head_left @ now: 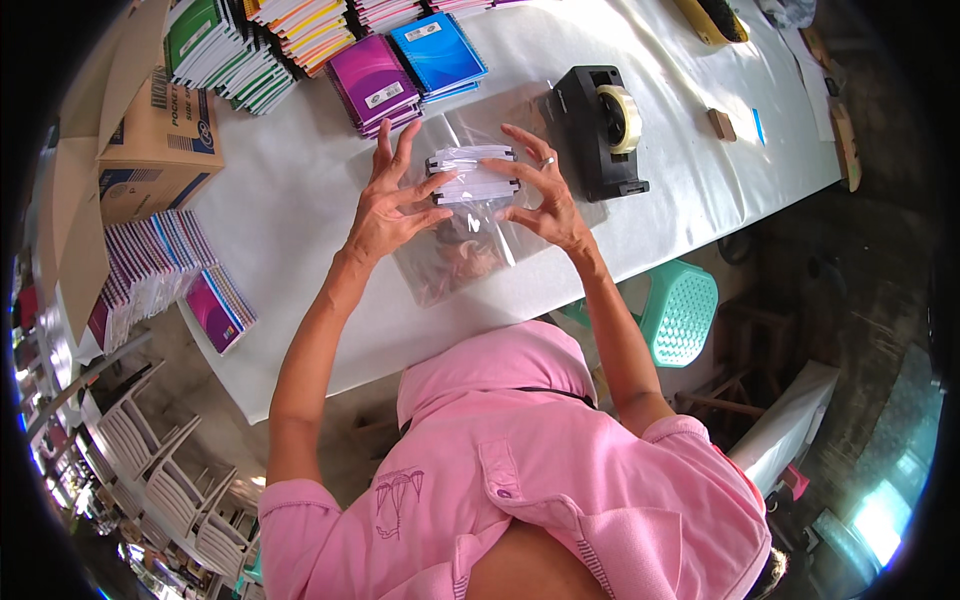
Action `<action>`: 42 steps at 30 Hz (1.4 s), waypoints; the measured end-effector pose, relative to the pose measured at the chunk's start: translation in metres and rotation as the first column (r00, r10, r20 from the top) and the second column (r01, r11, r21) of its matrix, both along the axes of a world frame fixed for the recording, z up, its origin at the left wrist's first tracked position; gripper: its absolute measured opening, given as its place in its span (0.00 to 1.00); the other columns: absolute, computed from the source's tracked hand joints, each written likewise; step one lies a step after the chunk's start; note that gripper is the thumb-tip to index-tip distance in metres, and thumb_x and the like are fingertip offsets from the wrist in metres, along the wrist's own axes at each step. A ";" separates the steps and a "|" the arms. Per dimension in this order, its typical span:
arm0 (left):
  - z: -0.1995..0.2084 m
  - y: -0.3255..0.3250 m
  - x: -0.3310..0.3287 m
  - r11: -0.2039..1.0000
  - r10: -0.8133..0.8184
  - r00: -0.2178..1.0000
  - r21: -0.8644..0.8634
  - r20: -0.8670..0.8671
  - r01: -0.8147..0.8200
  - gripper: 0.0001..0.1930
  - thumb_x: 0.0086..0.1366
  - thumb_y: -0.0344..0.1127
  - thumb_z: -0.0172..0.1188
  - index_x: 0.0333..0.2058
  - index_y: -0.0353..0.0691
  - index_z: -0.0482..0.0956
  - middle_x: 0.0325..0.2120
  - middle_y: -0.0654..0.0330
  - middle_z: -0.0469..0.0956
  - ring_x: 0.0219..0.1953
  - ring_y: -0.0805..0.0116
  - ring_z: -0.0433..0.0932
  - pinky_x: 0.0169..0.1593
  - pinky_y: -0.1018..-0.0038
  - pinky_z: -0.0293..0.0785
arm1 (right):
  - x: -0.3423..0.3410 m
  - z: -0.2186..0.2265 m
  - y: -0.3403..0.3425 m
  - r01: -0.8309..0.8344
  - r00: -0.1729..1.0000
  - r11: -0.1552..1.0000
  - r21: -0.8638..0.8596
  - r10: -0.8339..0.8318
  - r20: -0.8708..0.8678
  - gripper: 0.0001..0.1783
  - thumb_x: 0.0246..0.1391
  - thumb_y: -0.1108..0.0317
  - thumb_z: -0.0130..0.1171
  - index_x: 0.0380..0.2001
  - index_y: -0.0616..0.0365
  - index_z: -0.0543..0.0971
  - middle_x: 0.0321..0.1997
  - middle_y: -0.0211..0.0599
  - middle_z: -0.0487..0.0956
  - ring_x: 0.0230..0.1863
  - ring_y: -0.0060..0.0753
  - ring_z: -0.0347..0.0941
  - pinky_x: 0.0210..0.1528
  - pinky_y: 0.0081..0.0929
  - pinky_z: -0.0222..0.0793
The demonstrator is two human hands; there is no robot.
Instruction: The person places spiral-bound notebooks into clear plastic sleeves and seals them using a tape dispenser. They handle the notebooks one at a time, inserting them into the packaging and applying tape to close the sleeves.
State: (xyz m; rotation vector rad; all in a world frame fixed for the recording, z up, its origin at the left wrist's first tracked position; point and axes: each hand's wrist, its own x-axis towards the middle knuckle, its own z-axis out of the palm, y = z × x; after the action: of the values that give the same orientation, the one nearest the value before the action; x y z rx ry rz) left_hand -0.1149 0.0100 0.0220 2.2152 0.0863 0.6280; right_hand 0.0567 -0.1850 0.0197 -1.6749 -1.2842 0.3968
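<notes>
Near the table's (300, 250) front edge: clear plastic (430, 275); paper stack (472, 190) on or in it, unclear. Left hand (385, 212), right hand (550, 208): fingers spread wide, tips at the stack's ends. Probably light, stiffish, plastic slippery; best held by both ends. Left edge: carton (165, 150), contents hidden.

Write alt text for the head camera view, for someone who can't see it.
A person's left hand and right hand touch a small white-edged stack amid clear plastic film on a pale table. Beyond sit colorful notebooks; a black tape dispenser stands to the right, a cardboard box to the left.
</notes>
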 end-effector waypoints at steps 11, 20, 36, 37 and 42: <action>-0.017 -0.011 -0.011 0.951 0.077 0.995 -0.304 0.061 -0.055 0.31 0.43 0.35 0.76 0.50 0.57 0.81 0.69 0.54 0.50 0.72 0.50 0.41 0.68 0.55 0.53 | 0.028 0.021 -0.003 -0.114 0.979 0.990 0.086 0.127 -0.158 0.35 0.38 0.40 0.68 0.51 0.40 0.80 0.69 0.41 0.60 0.69 0.47 0.53 0.68 0.50 0.49; -0.002 -0.014 0.007 0.999 0.041 0.999 -0.019 0.018 -0.041 0.31 0.41 0.34 0.76 0.49 0.61 0.82 0.69 0.54 0.51 0.71 0.43 0.42 0.67 0.51 0.53 | 0.004 -0.003 -0.001 -0.023 0.992 1.000 0.008 0.022 0.128 0.32 0.38 0.42 0.68 0.50 0.33 0.80 0.70 0.40 0.59 0.68 0.46 0.53 0.67 0.49 0.47; 0.014 0.000 0.017 0.964 -0.026 0.999 0.267 0.026 0.018 0.20 0.48 0.38 0.72 0.43 0.60 0.85 0.66 0.59 0.60 0.70 0.42 0.46 0.66 0.49 0.55 | -0.003 0.006 0.009 0.000 0.996 0.998 0.058 -0.005 0.087 0.25 0.34 0.65 0.74 0.43 0.43 0.83 0.64 0.40 0.65 0.62 0.48 0.62 0.62 0.45 0.57; 0.013 0.000 0.016 0.962 -0.023 0.999 0.272 0.039 0.012 0.21 0.47 0.38 0.72 0.43 0.60 0.85 0.65 0.61 0.61 0.70 0.42 0.46 0.66 0.50 0.55 | -0.005 0.007 0.009 0.015 0.995 0.998 0.064 -0.021 0.095 0.25 0.34 0.66 0.74 0.42 0.44 0.83 0.63 0.41 0.66 0.62 0.48 0.63 0.62 0.44 0.60; 0.015 -0.009 0.019 0.959 -0.005 0.999 0.282 0.043 -0.007 0.22 0.44 0.37 0.74 0.42 0.60 0.85 0.64 0.62 0.63 0.69 0.44 0.48 0.66 0.51 0.57 | -0.018 0.014 0.018 0.115 0.973 0.965 0.237 -0.062 -0.221 0.19 0.36 0.68 0.73 0.38 0.48 0.83 0.64 0.45 0.64 0.64 0.50 0.61 0.61 0.44 0.62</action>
State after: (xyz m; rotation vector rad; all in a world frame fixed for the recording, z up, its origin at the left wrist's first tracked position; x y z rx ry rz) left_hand -0.0961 0.0009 0.0371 2.4737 -0.0270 0.7260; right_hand 0.0387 -0.1673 0.0334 -1.4315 -1.0508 0.3356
